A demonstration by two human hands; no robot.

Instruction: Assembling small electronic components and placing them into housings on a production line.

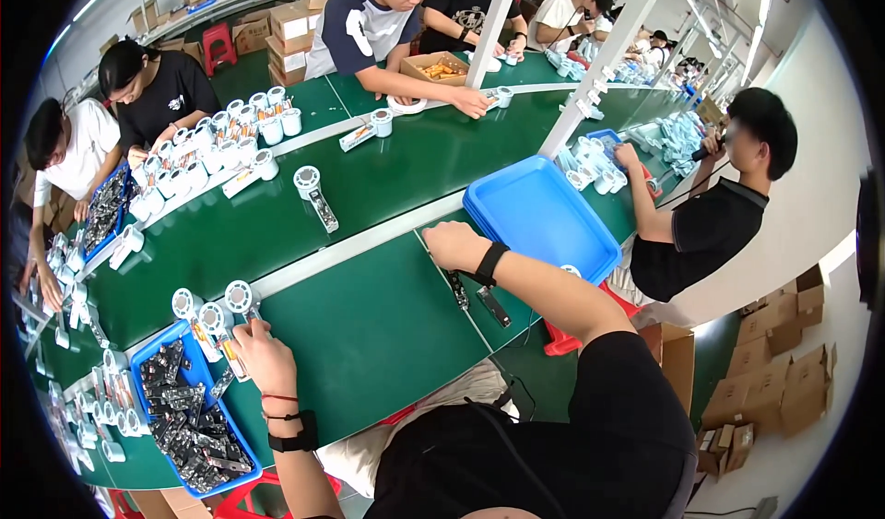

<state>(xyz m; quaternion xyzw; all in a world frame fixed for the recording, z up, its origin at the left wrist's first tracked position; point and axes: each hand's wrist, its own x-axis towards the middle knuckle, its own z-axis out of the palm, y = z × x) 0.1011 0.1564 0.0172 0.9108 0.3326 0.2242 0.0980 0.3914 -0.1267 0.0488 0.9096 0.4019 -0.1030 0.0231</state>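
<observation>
At the table's (369, 335) near left, I have my left hand (265, 358) at a white unit (239, 295), the rightmost of three round-headed ones bunched beside a blue tray (195, 351) of dark parts (189, 418). My fingers curl at its handle, just below the head, but they hide the contact, so I can't tell whether they grip it. My right hand (454, 245) is well apart, at the far right edge, bent into a loose fist; I can't tell if it holds anything. Two dark strips (493, 305) lie just nearer than it, with stacked trays (544, 210) to its right.

I judge the unit light and stiff, its smooth shell rather slippery. I'd hold it around the handle, just under the head, off the grille and any open innards, likely its fragile spots.
</observation>
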